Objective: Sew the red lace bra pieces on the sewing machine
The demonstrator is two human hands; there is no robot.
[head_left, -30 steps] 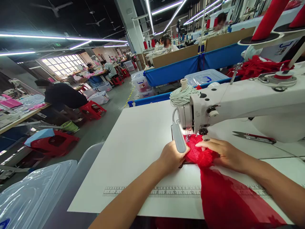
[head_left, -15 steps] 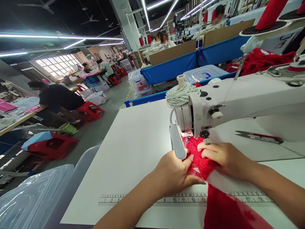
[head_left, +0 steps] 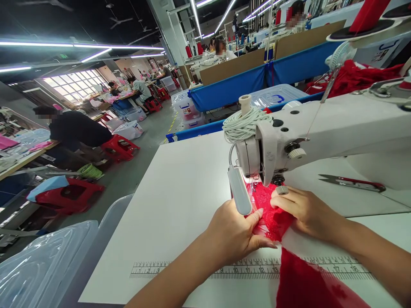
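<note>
A piece of red lace fabric (head_left: 271, 214) lies under the head of a white sewing machine (head_left: 321, 128) on a white table (head_left: 186, 188) and runs off the near edge. My left hand (head_left: 236, 233) rests on the fabric's left side, thumb and fingers pressing and pinching its edge just below the machine's small lamp (head_left: 239, 190). My right hand (head_left: 303, 209) lies on the fabric to the right of the needle, fingers curled down on it. The needle area is partly hidden by the lamp.
Red-handled thread snips (head_left: 353, 183) lie on the table at right. A ruler strip (head_left: 250, 269) runs along the near edge. Clear plastic bin lids (head_left: 41, 269) sit at lower left. People work at tables beyond the aisle, beside red stools (head_left: 69, 194).
My left hand has slid back toward me along the fabric and now pinches its edge. The right hand has stayed by the needle. The view has shifted slightly.
</note>
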